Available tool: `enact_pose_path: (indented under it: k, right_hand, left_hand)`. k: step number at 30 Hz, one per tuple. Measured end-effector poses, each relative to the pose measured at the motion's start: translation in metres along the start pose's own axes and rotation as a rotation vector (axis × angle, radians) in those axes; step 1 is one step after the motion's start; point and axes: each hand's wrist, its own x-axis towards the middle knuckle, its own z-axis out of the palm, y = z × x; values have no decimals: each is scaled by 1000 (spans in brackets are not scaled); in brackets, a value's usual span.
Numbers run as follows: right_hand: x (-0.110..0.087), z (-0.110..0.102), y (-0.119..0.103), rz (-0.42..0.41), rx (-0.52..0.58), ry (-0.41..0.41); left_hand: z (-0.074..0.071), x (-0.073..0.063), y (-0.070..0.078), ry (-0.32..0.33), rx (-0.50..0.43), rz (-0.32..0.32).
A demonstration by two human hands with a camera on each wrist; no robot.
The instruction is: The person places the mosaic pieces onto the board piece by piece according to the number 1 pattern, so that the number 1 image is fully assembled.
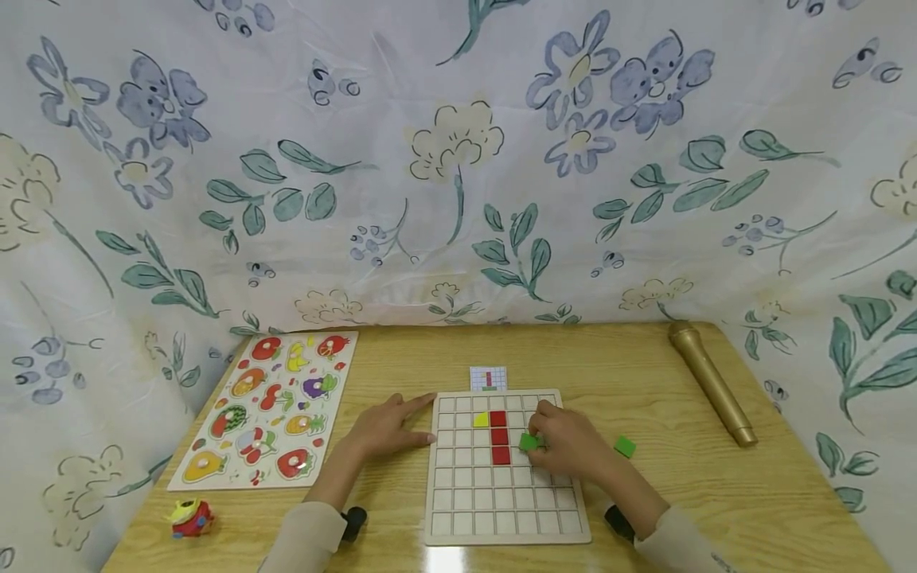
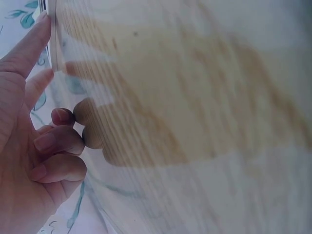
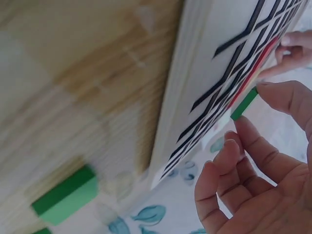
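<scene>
A pale wooden grid board (image 1: 504, 521) lies in the middle of the table. On it are a yellow tile (image 1: 481, 419) and a column of three red tiles (image 1: 500, 436). Between thumb and index finger my right hand (image 1: 569, 442) pinches a green tile (image 1: 528, 442) above the board's right half; the right wrist view shows that green tile (image 3: 244, 104) tilted at the fingertips. My left hand (image 1: 383, 430) touches the board's left edge with thumb and index finger extended, the other fingers bent, as the left wrist view shows. Another green tile (image 1: 625, 446) lies right of the board.
A small pattern card (image 1: 489, 379) lies at the board's far edge. To the left are a fruit puzzle board (image 1: 275, 374) and a small red and yellow toy (image 1: 190, 519). A gold microphone (image 1: 712, 386) lies far right. Behind the table hangs a flowered cloth (image 1: 401, 199).
</scene>
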Motion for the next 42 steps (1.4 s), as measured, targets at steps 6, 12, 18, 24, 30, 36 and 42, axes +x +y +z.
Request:
enact_pose_path:
  k: [6,12,18,24,30,36,42]
  right_hand:
    - [2,9,-9,-62,-7,6]
    - [4,12,-19,-101,4,-17]
    - [7,13,-26,-95,13,-54]
    - [9,12,-32,-93,31,-102]
    - [13,13,-41,-111,29,-148]
    - [15,15,-48,-133,17,-160]
    - [17,18,-51,-150,-8,-163]
  left_hand:
    - [1,1,0,-8,1,-2]
    - [1,2,-1,-12,1,-5]
    - [2,2,-1,-12,-1,-4]
    - [1,1,-2,-12,-5,-4]
    - [1,1,-1,-10,-7,-7]
    - [0,0,0,0,-6,-1]
    - [0,-1,1,3,-10,3]
